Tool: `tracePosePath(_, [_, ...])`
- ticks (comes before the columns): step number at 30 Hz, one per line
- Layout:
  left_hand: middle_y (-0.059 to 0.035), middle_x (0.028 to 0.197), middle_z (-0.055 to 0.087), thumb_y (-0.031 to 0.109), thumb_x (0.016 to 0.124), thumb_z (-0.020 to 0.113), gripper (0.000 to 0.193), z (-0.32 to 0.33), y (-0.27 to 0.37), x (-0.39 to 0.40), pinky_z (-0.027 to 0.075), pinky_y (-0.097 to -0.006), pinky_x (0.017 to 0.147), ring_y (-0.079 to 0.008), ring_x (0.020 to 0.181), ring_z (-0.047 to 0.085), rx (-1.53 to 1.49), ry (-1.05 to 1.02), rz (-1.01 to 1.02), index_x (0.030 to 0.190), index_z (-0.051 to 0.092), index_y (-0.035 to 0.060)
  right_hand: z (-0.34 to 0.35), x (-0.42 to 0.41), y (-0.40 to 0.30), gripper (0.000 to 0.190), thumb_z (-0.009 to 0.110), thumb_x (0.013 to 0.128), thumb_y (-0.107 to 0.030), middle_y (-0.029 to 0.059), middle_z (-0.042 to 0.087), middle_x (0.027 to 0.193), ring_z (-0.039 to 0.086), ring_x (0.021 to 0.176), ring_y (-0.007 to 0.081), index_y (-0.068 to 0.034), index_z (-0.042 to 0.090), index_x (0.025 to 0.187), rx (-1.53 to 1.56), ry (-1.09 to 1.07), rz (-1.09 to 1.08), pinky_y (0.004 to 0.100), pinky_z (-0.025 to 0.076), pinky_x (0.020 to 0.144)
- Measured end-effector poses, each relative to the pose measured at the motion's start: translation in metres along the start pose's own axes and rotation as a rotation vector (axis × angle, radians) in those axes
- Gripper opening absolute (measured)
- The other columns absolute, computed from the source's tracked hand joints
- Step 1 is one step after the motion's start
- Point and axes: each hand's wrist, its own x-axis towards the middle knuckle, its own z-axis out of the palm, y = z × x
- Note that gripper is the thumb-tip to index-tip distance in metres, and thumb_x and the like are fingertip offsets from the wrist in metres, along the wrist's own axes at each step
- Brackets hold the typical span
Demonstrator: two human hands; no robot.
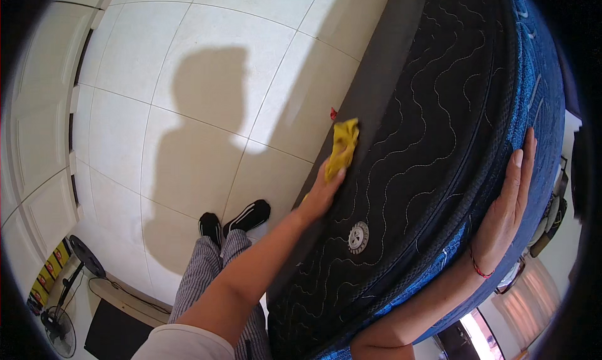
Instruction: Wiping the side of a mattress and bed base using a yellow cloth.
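Note:
My left hand (324, 188) is closed around a crumpled yellow cloth (342, 151), which lies against the dark fabric side of the bed base (376, 97). Above the base is a mattress with a black quilted side (423, 139), pale wavy stitching and a round metallic vent (358, 238). Flat on the blue top of the mattress (541, 172), my right hand (503, 205) rests with its fingers extended and a red string bracelet at the wrist. A bit of yellow also shows by my left wrist; what it belongs to is unclear.
A small red thing (333, 113) is by the base's lower edge. My socked feet stand on the pale tiled floor (202, 139). White panelled doors (42, 92) line the left side. A fan (59, 320) and cables (136, 296) are at the lower left.

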Motion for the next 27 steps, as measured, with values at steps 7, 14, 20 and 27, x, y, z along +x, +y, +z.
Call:
tracePosePath(7, [-0.0151,0.136,0.029,0.028,0.092,0.041,0.052,-0.031,-0.079,-0.111,0.018,-0.0338,0.105,-0.0250,0.126,0.028,0.011,0.076,-0.155,0.134,0.026,0.0015,-0.002,0.000,-0.003,0.053,0.042,0.086,-0.049,0.0090,0.040,0.134,0.030,0.129,0.0239,-0.017,0.045,0.128,-0.039,0.007,0.013,0.0394,0.021,0.107])
tracePosePath(14, [-0.0222,0.128,0.037,0.032,0.092,0.041,0.050,0.007,-0.025,0.007,0.023,-0.0355,0.102,-0.0319,0.120,0.035,0.040,0.159,0.008,0.128,0.035,-0.0022,-0.001,-0.002,0.000,0.050,0.042,0.088,-0.045,0.0102,0.040,0.134,0.031,0.128,0.0230,-0.015,0.045,0.128,-0.028,0.002,0.009,0.0364,0.021,0.106])
tracePosePath(20, [-0.0205,0.135,0.027,0.029,0.092,0.040,0.053,0.014,0.013,-0.032,0.017,-0.0383,0.104,-0.0318,0.126,0.026,0.075,0.019,0.221,0.134,0.025,0.0008,-0.001,0.000,0.002,0.049,0.044,0.089,-0.042,0.0101,0.038,0.135,0.030,0.128,0.0227,-0.014,0.044,0.129,-0.041,-0.008,-0.037,0.0348,0.022,0.106])
tracePosePath(27, [-0.0192,0.138,0.021,0.022,0.092,0.038,0.052,-0.030,-0.047,-0.204,0.015,-0.0368,0.106,-0.0313,0.128,0.022,0.259,-0.075,0.088,0.138,0.020,0.0052,-0.003,0.002,0.005,0.053,0.039,0.090,-0.047,0.0119,0.032,0.139,0.023,0.132,0.0247,-0.015,0.040,0.132,-0.054,-0.062,-0.116,0.0367,0.018,0.107])
